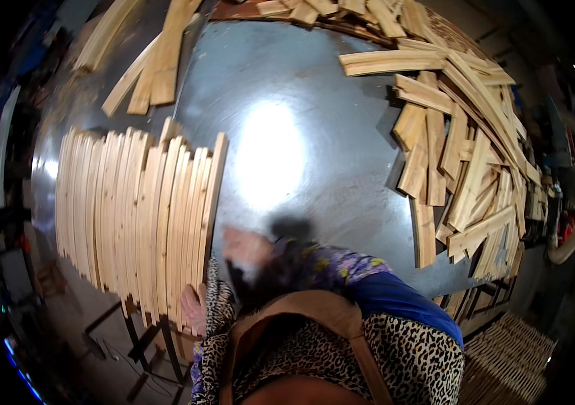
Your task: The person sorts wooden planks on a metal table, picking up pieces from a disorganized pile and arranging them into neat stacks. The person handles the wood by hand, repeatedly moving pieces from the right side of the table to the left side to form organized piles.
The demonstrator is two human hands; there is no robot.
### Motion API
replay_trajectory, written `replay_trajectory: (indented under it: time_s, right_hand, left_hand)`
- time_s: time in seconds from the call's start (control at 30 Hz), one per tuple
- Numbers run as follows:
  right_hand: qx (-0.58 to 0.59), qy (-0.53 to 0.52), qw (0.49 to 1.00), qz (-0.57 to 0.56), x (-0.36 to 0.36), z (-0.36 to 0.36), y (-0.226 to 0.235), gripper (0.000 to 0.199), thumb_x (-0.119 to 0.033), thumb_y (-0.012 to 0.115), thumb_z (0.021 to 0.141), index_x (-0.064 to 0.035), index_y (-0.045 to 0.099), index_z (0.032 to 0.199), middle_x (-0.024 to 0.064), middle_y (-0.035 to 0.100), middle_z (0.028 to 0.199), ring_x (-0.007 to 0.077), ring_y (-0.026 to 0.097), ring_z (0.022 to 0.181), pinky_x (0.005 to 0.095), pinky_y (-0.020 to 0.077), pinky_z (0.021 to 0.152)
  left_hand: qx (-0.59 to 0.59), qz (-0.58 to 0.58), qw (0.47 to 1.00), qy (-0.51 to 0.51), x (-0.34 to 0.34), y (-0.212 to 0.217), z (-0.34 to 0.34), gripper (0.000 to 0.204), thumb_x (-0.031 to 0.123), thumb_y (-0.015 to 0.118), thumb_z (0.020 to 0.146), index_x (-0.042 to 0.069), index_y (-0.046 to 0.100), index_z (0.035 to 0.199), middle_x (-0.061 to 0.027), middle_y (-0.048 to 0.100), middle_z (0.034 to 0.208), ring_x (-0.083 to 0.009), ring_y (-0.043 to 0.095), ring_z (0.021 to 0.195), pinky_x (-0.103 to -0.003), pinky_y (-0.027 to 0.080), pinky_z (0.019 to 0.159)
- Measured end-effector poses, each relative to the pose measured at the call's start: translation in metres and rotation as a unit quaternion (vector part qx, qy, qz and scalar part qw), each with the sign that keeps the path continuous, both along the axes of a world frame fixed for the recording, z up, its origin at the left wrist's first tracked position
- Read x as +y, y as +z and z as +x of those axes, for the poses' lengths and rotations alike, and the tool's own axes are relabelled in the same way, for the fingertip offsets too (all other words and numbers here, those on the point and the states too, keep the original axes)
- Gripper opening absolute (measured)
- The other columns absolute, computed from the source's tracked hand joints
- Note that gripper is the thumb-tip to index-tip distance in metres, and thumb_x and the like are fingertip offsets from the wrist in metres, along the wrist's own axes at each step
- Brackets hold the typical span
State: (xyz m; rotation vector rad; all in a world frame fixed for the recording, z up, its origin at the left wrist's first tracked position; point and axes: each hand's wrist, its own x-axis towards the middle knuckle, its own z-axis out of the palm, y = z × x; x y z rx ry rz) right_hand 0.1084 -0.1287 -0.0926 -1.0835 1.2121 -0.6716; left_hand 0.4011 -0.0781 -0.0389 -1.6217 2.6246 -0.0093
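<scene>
Both hands, left hand and blurred right hand, touch one row of slats.

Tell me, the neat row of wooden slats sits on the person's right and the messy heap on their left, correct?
Reversed. In the head view the neat row of slats lies on the person's left, by the left hand; the messy heap is on their right.

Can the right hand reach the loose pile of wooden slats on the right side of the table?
Probably yes. The right hand is over bare table, and nothing lies between it and the loose slats.
</scene>
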Motion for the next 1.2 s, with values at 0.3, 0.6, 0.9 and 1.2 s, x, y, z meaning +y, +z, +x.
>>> replay_trajectory:
  time_s: [0.3,0.6,0.9,1.2]
  right_hand:
    - [-0.302,-0.79,0.526,-0.092,-0.047,-0.526,-0.012,0.036,-0.045,0.066,0.107,-0.009,0.068,0.105,0.0054,0.065,0.079,0.0197,0.056,0.059,0.0367,0.0406,0.046]
    - [-0.117,-0.61,0.784,-0.024,0.074,-0.294,-0.03,0.022,-0.026,0.057,0.111,-0.005,0.062,0.116,0.0069,0.067,0.097,0.0163,0.061,0.075,0.0316,0.0491,0.06]
    - [-0.216,-0.241,0.914,0.242,0.197,-0.048,0.012,0.038,-0.037,0.064,0.112,-0.003,0.066,0.127,0.0065,0.07,0.1,0.0146,0.064,0.086,0.0348,0.0534,0.07]
    - [0.589,-0.069,0.796,-0.124,0.288,-0.142,0.159,0.068,-0.056,0.076,0.093,-0.012,0.064,0.144,0.0175,0.075,0.123,0.0379,0.072,0.115,0.0506,0.0559,0.1]
  left_hand:
    - [0.097,0.039,0.994,0.024,-0.007,-0.07,0.04,0.053,0.018,0.054,0.114,0.015,0.041,0.165,-0.0272,0.055,0.153,-0.0516,0.053,0.137,-0.06,0.047,0.111]
    - [0.395,0.321,0.859,-0.055,-0.047,-0.043,-0.13,0.037,0.022,0.056,0.114,-0.005,0.063,0.138,-0.0179,0.072,0.127,-0.0311,0.074,0.108,-0.044,0.061,0.092]
    - [0.25,0.65,0.718,0.005,-0.056,-0.04,-0.199,0.07,0.044,0.074,0.096,-0.008,0.063,0.14,-0.0246,0.077,0.116,-0.0315,0.077,0.094,-0.041,0.059,0.086]
    - [-0.039,0.301,0.874,-0.379,-0.06,0.123,-0.144,0.05,0.054,0.078,0.093,0.007,0.079,0.109,-0.0174,0.075,0.083,-0.0367,0.076,0.083,-0.048,0.059,0.077]
